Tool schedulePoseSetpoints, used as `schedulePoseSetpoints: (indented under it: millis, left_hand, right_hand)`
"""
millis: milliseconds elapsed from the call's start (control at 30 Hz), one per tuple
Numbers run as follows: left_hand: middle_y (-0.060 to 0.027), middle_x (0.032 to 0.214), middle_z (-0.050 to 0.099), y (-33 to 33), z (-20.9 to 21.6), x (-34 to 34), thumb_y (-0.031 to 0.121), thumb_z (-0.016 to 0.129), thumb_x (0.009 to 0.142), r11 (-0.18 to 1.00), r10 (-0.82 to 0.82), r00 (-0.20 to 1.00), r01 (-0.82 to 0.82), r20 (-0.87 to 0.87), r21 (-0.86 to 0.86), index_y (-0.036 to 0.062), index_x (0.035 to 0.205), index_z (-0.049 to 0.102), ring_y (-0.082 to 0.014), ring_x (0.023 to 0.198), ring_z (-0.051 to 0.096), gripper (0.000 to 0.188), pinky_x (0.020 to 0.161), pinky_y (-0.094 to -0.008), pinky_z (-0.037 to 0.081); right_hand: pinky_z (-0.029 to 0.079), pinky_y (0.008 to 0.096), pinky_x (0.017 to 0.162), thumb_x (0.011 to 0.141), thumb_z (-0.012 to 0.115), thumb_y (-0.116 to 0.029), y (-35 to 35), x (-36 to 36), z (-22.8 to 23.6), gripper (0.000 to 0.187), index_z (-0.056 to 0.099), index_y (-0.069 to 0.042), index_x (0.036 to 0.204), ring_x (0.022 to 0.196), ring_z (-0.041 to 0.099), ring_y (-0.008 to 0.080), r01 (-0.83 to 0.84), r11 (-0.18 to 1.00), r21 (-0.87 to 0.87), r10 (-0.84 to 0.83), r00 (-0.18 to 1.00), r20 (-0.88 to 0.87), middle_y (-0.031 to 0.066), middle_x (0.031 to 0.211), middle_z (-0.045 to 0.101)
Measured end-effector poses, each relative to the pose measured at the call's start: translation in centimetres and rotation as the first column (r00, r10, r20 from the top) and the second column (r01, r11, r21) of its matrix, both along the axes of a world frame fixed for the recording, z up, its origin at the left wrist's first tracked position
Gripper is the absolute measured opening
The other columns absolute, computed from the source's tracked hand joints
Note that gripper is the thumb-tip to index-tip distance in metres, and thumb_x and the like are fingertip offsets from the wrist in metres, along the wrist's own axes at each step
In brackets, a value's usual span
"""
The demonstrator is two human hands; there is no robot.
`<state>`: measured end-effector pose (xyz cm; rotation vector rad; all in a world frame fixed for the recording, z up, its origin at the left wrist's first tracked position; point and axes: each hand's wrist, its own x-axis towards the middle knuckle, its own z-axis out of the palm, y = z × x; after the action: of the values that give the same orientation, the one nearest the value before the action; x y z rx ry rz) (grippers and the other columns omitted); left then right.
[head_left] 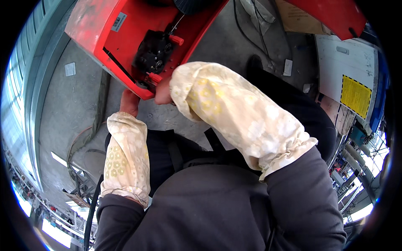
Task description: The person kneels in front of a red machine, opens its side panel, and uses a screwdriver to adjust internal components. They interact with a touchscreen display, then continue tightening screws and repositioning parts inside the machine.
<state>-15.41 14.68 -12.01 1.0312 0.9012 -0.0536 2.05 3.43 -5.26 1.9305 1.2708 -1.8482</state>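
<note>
A red metal wire feeder (119, 62) stands tilted in front of me, its side uncovered. Inside sits a black drive unit (153, 52) with a red lever (176, 40) at its far end and a red knob (155, 77) at its near end. A thin wire leads from it to a black spool (190, 5). My left hand (130, 103) is against the outside of the near corner, its fingers hidden behind the casing. My right hand (163, 90) is curled at the same corner, just below the red knob; what it grips is hidden. Patterned cream sleeve covers (234, 104) wrap both forearms.
Black cables (251, 39) and a plastic bag (257, 16) lie on the grey floor beyond my right leg. A cardboard box (299, 19) and a white cabinet (339, 56) with a yellow label stand at the right. A corrugated metal wall (31, 83) rises at the left.
</note>
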Motion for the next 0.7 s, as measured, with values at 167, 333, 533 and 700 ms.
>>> schedulePoseSetpoints:
  millis: [167, 333, 533, 700]
  left_hand:
    - [0.0006, 0.12, 0.057, -0.1, 0.0, 0.1, 0.027, 0.062, 0.092, 0.997, -0.009, 0.992, 0.018, -0.124, 0.07, 0.0115, 0.128, 0.05, -0.0114, 0.105, 0.056, 0.041, 0.088, -0.0293, 0.045]
    - [0.0, 0.12, 0.057, 0.5, -1.4, -1.1, 0.026, 0.061, 0.094, 1.0, 0.002, 1.0, -0.002, -0.01, -0.002, 0.0104, 0.126, 0.051, -0.0113, 0.106, 0.056, 0.037, 0.09, -0.0296, 0.044]
    - [-0.0008, 0.121, 0.057, 0.2, -1.1, -0.4, 0.026, 0.061, 0.093, 1.0, 0.009, 0.999, -0.009, -0.032, -0.001, 0.011, 0.128, 0.051, -0.0125, 0.108, 0.057, 0.039, 0.093, -0.0319, 0.046]
    - [-0.0009, 0.118, 0.06, 0.0, -0.7, -0.1, 0.025, 0.061, 0.093, 0.996, 0.067, 0.998, -0.067, 0.006, -0.056, 0.0106, 0.127, 0.052, -0.0132, 0.106, 0.058, 0.038, 0.092, -0.033, 0.047]
  right_hand:
    - [0.051, 0.0425, 0.08, 0.074, 0.05, -0.024, 0.7, 0.6, 2.1, 0.038, 0.073, -0.005, 0.096, 0.091, 0.068, 0.0261, -0.018, 1.0, -0.006, 0.017, 0.997, -0.076, 0.0159, 0.093, 0.071]
    - [0.051, 0.0442, 0.084, 0.073, 0.052, -0.019, -3.0, 0.2, 2.9, 0.036, 0.072, -0.004, 0.098, 0.098, 0.066, 0.0331, 0.093, 0.978, 0.189, -0.109, 0.991, 0.077, 0.0191, 0.098, 0.07]
    - [0.052, 0.0476, 0.082, 0.07, 0.055, -0.014, -5.4, -1.2, 0.8, 0.037, 0.069, -0.001, 0.101, 0.093, 0.067, 0.0353, 0.262, 0.935, 0.239, -0.304, 0.939, 0.162, 0.0203, 0.096, 0.069]
    - [0.052, 0.0476, 0.081, 0.072, 0.054, -0.015, -1.5, -0.1, 1.0, 0.036, 0.067, -0.001, 0.103, 0.094, 0.067, 0.035, 0.04, 0.998, 0.041, -0.042, 0.998, 0.051, 0.0201, 0.098, 0.068]
